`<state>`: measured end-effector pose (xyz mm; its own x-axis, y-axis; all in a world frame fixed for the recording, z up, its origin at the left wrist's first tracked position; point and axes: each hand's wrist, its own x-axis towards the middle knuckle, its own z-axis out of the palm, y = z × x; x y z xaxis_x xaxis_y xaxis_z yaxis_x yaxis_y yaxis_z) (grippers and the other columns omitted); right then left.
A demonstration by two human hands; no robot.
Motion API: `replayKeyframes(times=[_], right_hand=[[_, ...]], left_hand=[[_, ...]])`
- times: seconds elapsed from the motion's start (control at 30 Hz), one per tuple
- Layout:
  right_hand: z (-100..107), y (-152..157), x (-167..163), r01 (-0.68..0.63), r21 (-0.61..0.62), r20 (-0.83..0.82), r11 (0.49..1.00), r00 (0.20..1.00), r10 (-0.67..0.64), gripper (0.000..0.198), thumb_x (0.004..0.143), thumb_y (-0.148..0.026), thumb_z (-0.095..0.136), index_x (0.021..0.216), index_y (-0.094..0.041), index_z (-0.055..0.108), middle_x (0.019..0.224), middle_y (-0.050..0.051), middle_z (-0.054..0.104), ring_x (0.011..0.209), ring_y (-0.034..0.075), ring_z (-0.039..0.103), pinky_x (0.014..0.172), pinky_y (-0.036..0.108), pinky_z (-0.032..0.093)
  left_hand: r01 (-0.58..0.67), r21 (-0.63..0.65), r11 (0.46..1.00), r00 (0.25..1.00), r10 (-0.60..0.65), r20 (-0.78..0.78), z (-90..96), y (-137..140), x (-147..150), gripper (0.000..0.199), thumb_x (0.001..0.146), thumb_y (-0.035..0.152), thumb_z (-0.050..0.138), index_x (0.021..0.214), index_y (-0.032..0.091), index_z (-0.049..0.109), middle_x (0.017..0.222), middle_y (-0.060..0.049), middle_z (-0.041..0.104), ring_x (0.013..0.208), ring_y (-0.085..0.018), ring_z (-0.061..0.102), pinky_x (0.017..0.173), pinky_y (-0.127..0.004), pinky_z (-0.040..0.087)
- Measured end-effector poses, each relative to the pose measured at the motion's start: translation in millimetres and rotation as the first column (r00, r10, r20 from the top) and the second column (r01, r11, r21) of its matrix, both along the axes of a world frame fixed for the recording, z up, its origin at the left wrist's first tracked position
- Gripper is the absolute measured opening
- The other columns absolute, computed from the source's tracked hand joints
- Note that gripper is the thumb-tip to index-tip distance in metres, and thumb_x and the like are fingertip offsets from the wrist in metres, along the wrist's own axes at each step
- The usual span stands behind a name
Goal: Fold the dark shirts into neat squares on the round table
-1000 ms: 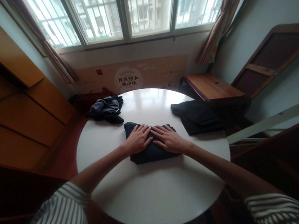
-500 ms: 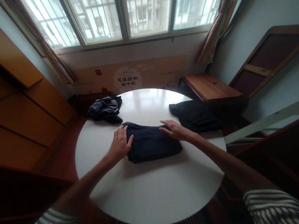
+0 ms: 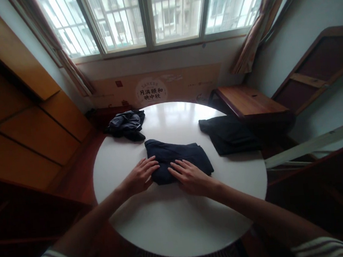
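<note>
A folded dark navy garment (image 3: 181, 153), which looks like trousers, lies flat in the middle of the white round table (image 3: 180, 220). My left hand (image 3: 141, 175) rests at its left edge, fingers stretched out with the tips on the cloth. On the near side, my right hand (image 3: 189, 175) lies palm down over the front part of the garment, fingers extended and slightly apart. Neither hand grips the fabric. The cloth under my right palm is hidden.
A crumpled heap of dark clothes (image 3: 125, 125) lies at the table's back left. Another folded black garment (image 3: 229, 135) lies at the right edge. Beyond it stands a wooden desk (image 3: 252, 100). Wooden cabinets (image 3: 35, 137) line the left side, with a barred window (image 3: 148, 17) ahead.
My right hand has moved from the garment's far right side toward me and to the left. My left hand has slid slightly nearer. The camera view has shifted a little.
</note>
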<state>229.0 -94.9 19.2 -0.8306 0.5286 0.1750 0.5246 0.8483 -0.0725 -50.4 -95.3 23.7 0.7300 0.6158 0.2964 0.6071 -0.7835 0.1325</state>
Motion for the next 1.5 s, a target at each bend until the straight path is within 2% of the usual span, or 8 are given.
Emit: replayKeyframes(times=[0.27,0.47,0.6,0.7,0.9,1.03,1.27,1.5], right_hand=[[-10,8,6,0.019,0.048,-0.048,0.999,0.999,-0.017,0.041,0.097,-0.019,0.045,0.136,-0.009,0.054,0.143,0.021,0.053,0.132,0.037,0.049,0.107,0.059,0.039],[40,15,6,0.062,-0.345,-0.391,0.937,0.898,-0.203,0.030,0.102,-0.025,0.040,0.121,-0.015,0.061,0.097,0.011,0.073,0.086,0.022,0.069,0.078,0.035,0.054],[87,15,14,-0.070,-0.644,-0.530,0.762,0.759,-0.378,0.061,0.083,-0.039,0.074,0.135,-0.022,0.048,0.095,0.004,0.070,0.079,0.019,0.067,0.070,0.031,0.055],[92,13,16,-0.302,-0.817,-0.557,0.491,0.633,-0.538,0.077,0.072,-0.035,0.083,0.137,-0.025,0.042,0.106,0.005,0.069,0.089,0.020,0.068,0.072,0.031,0.058],[39,9,6,-0.389,-0.904,-0.337,0.179,0.389,-0.857,0.070,0.074,-0.039,0.081,0.131,-0.025,0.043,0.115,0.008,0.068,0.097,0.022,0.070,0.081,0.034,0.060],[12,3,22,-0.151,-0.943,-0.330,0.297,0.535,-0.778,0.097,0.073,-0.039,0.082,0.148,-0.024,0.024,0.113,0.009,0.069,0.098,0.024,0.069,0.087,0.040,0.058],[32,-2,35,0.248,-0.275,-0.328,0.929,0.884,-0.333,0.049,0.093,-0.045,0.058,0.135,-0.019,0.058,0.133,0.018,0.058,0.120,0.033,0.058,0.101,0.052,0.046],[11,-10,9,-0.091,-0.254,-0.068,0.963,0.995,0.076,0.068,0.089,-0.059,0.058,0.149,-0.030,0.043,0.162,0.011,0.027,0.148,0.039,0.020,0.114,0.069,0.013]], left_hand=[[0.111,0.003,0.994,0.992,-0.111,0.053,-5.7,11,2,0.070,0.082,0.040,0.069,0.143,0.018,0.044,0.145,-0.018,0.051,0.144,-0.036,0.034,0.117,-0.056,0.025],[-0.054,-0.013,0.998,0.908,0.055,0.415,22.1,19,28,0.035,0.089,0.024,0.057,0.123,0.018,0.053,0.109,-0.010,0.070,0.104,-0.024,0.067,0.099,-0.044,0.047],[-0.163,-0.122,0.979,0.880,0.200,0.430,107.9,57,46,0.028,0.093,0.032,0.051,0.114,0.016,0.061,0.086,-0.003,0.069,0.074,-0.016,0.064,0.075,-0.029,0.051],[-0.039,-0.344,0.938,0.922,0.167,0.350,150.3,107,59,0.034,0.093,0.041,0.054,0.112,0.015,0.066,0.088,-0.003,0.071,0.078,-0.016,0.064,0.074,-0.026,0.051],[-0.027,-0.712,0.701,0.991,0.112,0.072,105.9,190,81,0.032,0.082,0.042,0.069,0.098,0.014,0.074,0.088,-0.005,0.075,0.076,-0.015,0.066,0.068,-0.022,0.049],[-0.172,-0.629,0.758,0.974,0.226,0.005,66.5,186,69,0.023,0.083,0.034,0.065,0.086,0.014,0.076,0.077,-0.006,0.074,0.068,-0.014,0.064,0.062,-0.021,0.046],[-0.209,-0.566,0.798,0.920,0.356,0.163,44.6,133,19,0.045,0.080,0.057,0.067,0.080,0.014,0.079,0.059,-0.005,0.067,0.054,-0.013,0.055,0.054,-0.023,0.041],[-0.141,-0.680,0.720,0.867,0.421,0.266,19.5,138,13,0.054,0.072,0.064,0.070,0.073,0.010,0.075,0.057,-0.002,0.061,0.053,-0.011,0.048,0.050,-0.021,0.035]])
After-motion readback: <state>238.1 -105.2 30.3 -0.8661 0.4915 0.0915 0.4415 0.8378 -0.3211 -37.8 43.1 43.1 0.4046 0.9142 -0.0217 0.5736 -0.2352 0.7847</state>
